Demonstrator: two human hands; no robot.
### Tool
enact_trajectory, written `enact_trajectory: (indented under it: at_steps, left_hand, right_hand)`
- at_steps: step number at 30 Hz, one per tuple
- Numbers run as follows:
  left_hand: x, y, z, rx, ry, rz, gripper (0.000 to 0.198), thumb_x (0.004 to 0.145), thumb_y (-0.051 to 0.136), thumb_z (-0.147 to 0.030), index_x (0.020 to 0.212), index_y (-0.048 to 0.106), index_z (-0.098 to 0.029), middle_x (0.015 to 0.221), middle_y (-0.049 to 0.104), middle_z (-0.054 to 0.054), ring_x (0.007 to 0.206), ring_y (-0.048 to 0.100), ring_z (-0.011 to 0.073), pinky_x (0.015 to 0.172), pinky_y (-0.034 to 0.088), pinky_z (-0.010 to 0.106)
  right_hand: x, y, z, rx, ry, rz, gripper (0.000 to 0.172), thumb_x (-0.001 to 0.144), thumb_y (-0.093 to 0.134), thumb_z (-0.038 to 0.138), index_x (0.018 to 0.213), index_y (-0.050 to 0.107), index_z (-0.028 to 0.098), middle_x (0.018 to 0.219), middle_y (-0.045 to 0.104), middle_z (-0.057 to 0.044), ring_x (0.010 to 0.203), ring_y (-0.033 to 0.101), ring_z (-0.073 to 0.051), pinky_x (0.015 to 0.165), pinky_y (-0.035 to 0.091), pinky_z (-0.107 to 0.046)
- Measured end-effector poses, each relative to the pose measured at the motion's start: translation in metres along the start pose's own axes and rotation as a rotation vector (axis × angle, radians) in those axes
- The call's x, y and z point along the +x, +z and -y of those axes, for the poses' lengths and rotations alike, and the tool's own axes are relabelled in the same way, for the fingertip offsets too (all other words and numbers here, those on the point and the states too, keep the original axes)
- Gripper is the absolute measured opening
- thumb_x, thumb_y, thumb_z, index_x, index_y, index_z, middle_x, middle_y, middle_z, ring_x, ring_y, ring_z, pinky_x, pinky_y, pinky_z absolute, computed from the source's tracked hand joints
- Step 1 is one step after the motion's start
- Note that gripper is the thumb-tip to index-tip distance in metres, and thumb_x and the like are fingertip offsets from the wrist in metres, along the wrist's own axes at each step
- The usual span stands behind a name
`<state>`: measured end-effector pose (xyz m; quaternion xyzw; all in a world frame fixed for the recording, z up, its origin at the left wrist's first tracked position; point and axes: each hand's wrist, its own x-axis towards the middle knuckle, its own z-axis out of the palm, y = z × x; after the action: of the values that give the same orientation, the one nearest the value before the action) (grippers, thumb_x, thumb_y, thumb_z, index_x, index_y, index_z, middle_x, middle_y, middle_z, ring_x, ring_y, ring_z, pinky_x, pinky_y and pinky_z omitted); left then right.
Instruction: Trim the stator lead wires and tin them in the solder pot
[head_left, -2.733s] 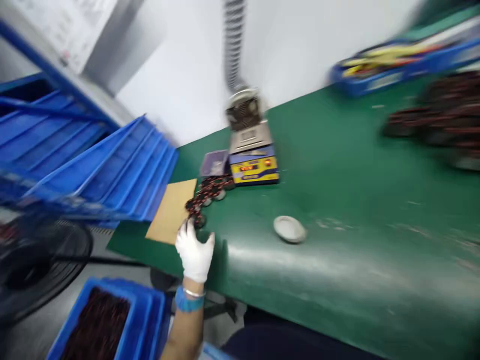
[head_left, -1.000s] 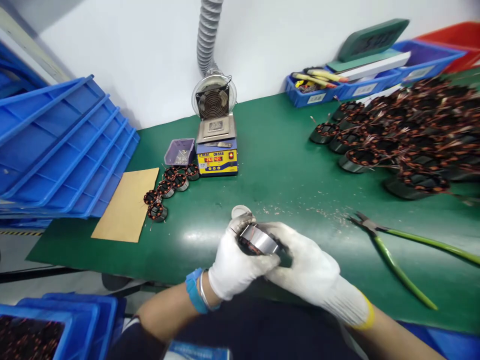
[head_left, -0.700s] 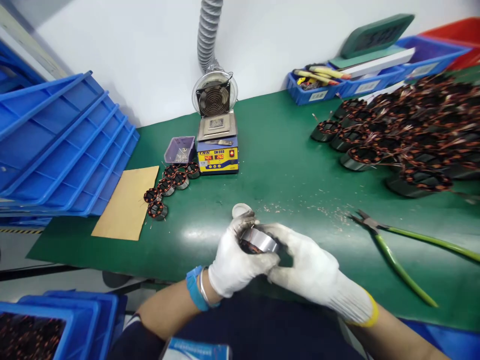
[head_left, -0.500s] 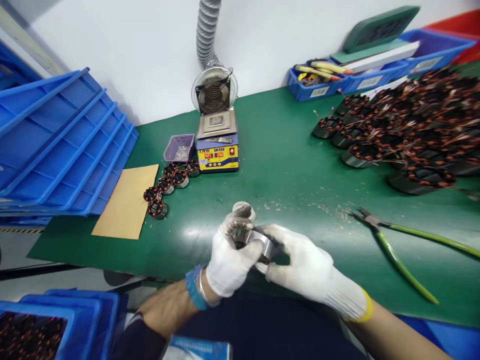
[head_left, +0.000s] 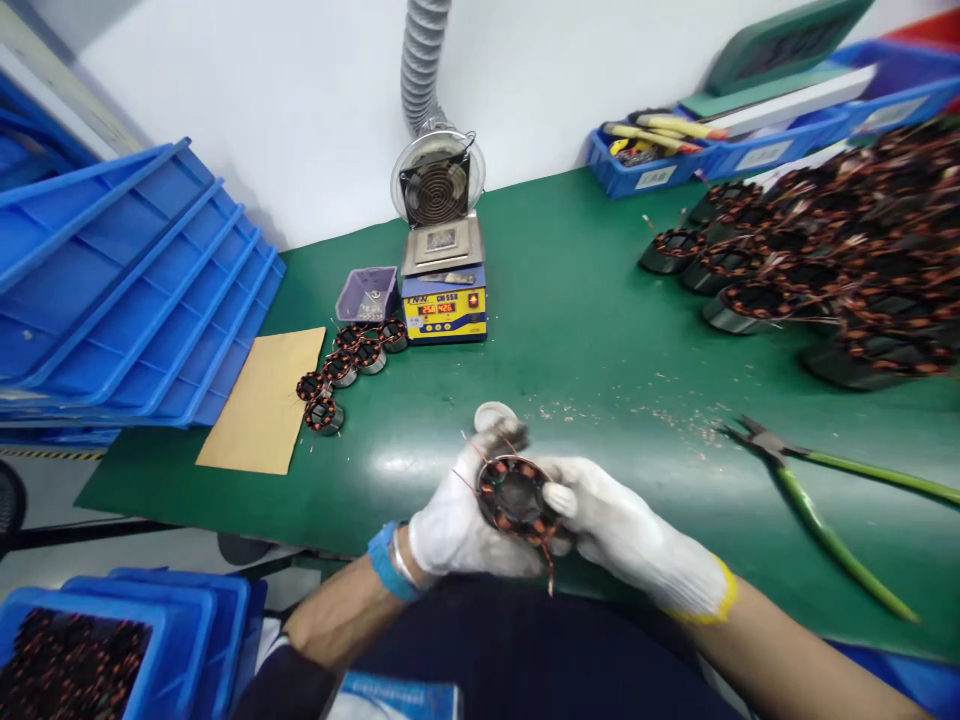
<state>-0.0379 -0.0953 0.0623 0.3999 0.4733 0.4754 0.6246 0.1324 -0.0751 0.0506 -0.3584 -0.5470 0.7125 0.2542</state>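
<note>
A round motor stator [head_left: 517, 497] with copper windings is held between my two gloved hands, its wound face turned up toward me. My left hand [head_left: 472, 520] is closed around its left side and underside. Fingers of my right hand [head_left: 600, 510] grip its right rim, the thumb resting on the edge. Loose copper wire ends stick out at the stator's upper left, and a twisted lead hangs at its bottom. Green-handled cutting pliers [head_left: 780, 450] lie open on the table to the right of my hands.
Several stators [head_left: 341, 368] stand beside a purple tray [head_left: 367, 292] and a yellow solder pot [head_left: 446, 308]. Many more stators [head_left: 750, 305] crowd the right. Cardboard [head_left: 262, 405] lies near stacked blue crates [head_left: 142, 290]. Wire clippings [head_left: 675, 420] litter the green table [head_left: 555, 270].
The stator has been turned in my hands, from its metal side showing to its wound face up. My right hand's grip has shifted to the rim. The view has moved slightly left.
</note>
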Motion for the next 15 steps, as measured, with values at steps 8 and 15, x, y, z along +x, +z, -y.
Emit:
enact_trajectory:
  at_steps: [8, 15]
  left_hand:
    - [-0.009, 0.025, 0.012, -0.005, 0.224, -0.068, 0.053, 0.086, 0.071, -0.068, 0.103, 0.071, -0.018, 0.103, 0.078, 0.012, 0.098, 0.074, 0.0279, 0.095, 0.059, 0.042]
    - [-0.014, 0.043, 0.006, -0.113, 0.298, -0.147, 0.048, 0.088, 0.073, -0.064, 0.106, 0.065, -0.020, 0.098, 0.072, 0.007, 0.093, 0.070, 0.0234, 0.092, 0.059, 0.038]
  right_hand:
    - [-0.022, -0.002, -0.022, -0.473, -0.308, -0.355, 0.080, 0.083, 0.042, 0.092, 0.100, 0.072, 0.020, 0.094, 0.077, -0.017, 0.084, 0.076, -0.035, 0.077, 0.064, -0.046]
    - [-0.037, -0.011, -0.034, -0.744, -0.667, -0.378, 0.129, 0.065, 0.073, 0.088, 0.163, 0.028, 0.018, 0.150, 0.056, -0.024, 0.133, 0.059, -0.049, 0.117, 0.047, -0.060]
